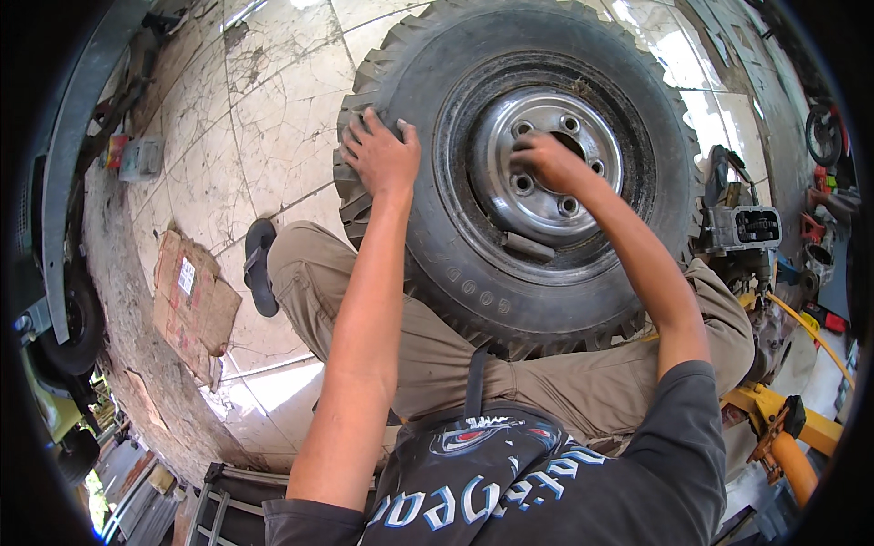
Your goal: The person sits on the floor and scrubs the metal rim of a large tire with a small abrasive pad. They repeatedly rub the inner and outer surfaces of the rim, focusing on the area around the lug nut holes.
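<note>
A large off-road tyre with chunky tread lies flat on the floor in front of my crossed legs. Set in it is a metal wheel rim, its centre shiny with several bolt holes around a middle opening, its outer part dark and grimy. My left hand rests on the tyre's left edge, fingers spread. Over the rim's centre, close to the bolt holes, my right hand is curled closed; what its fingers hold, if anything, is hidden. A short grey cylinder-shaped piece lies on the near part of the rim.
Flattened cardboard lies on the cracked tile floor at left, near a black sandal. A clear plastic container stands farther back. At right are a metal gearbox-like part and yellow-orange equipment.
</note>
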`<state>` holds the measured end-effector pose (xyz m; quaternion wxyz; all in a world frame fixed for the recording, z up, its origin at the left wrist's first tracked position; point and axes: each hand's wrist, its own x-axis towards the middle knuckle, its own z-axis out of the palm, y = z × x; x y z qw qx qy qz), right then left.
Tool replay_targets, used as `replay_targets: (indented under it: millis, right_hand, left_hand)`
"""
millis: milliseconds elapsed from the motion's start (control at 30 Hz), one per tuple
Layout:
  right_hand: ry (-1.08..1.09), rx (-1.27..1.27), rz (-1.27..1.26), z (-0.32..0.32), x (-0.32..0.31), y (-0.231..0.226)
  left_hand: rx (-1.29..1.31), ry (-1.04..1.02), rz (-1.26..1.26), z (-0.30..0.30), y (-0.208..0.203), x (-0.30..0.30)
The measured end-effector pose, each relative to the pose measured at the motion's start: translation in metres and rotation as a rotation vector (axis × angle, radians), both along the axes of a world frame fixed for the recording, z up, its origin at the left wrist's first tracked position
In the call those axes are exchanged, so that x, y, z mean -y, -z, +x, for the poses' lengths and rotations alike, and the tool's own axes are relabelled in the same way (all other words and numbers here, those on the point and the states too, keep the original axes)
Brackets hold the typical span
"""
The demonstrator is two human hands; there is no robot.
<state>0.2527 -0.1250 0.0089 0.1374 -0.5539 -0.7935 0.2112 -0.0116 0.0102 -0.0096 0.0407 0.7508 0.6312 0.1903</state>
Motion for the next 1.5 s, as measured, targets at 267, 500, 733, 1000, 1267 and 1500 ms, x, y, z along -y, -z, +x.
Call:
replay_targets:
  millis: [267,500,733,1000,1267,1500]
  right_hand:
    - [-0.058,-0.011,0.111,-0.009,0.005,0.01]
    - [-0.015,0.052,0.074,-0.007,0.004,0.007]
    - [0.031,0.069,0.055,-0.008,0.008,0.006]
    - [0.09,0.086,0.08,-0.013,0.015,0.013]
    - [0.024,0.129,0.094,-0.016,0.015,0.012]
    - [-0.036,0.061,0.061,-0.019,0.008,0.013]
  left_hand:
    - [-0.001,-0.008,-0.058,-0.003,-0.003,0.001]
    - [0.001,-0.013,-0.068,-0.001,-0.004,0.0]
    - [-0.006,-0.018,-0.048,0.0,-0.002,0.0]
    - [0.016,-0.005,-0.055,-0.002,-0.004,0.001]
    - [0.013,-0.006,-0.06,0.0,-0.004,0.001]
    - [0.014,-0.012,-0.079,-0.003,-0.003,0.0]
